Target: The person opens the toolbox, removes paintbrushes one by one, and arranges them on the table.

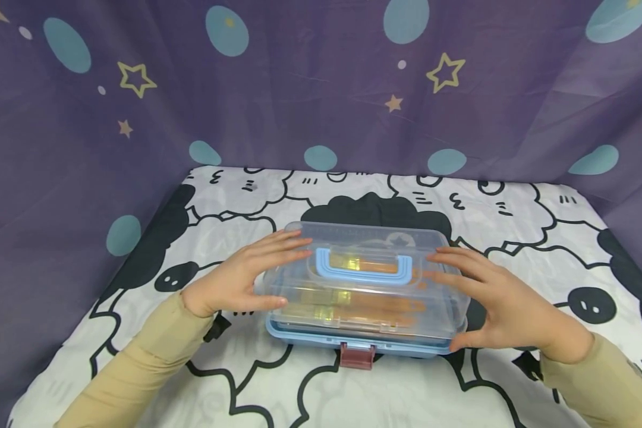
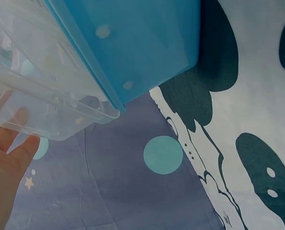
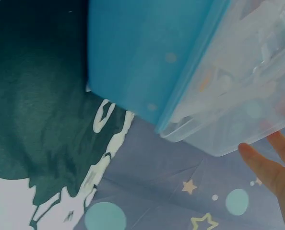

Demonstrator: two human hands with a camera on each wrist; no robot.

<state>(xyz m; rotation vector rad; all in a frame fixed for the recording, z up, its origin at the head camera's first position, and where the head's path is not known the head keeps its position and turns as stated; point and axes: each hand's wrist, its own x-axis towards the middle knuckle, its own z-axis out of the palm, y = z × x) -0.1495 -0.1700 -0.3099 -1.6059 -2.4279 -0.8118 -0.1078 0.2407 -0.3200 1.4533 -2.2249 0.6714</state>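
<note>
A storage box (image 1: 364, 348) with a light blue base, a clear lid (image 1: 294, 285) and a blue handle (image 1: 364, 274) stands in front of me. Its reddish latch (image 1: 357, 356) hangs loose at the front. Long orange and yellow items show blurrily through the lid. My left hand (image 1: 241, 276), fingers straight and spread, touches the lid's left side, thumb near its front. On the opposite side my right hand (image 1: 505, 297) has straight fingers against the lid, its thumb at the front right corner. Both wrist views show fingertips along the clear lid, above the blue base (image 2: 147, 43).
A white cloth (image 1: 192, 333) with black cartoon sheep covers the table. Purple curtains (image 1: 321, 89) with stars and teal spots hang behind it and along both sides.
</note>
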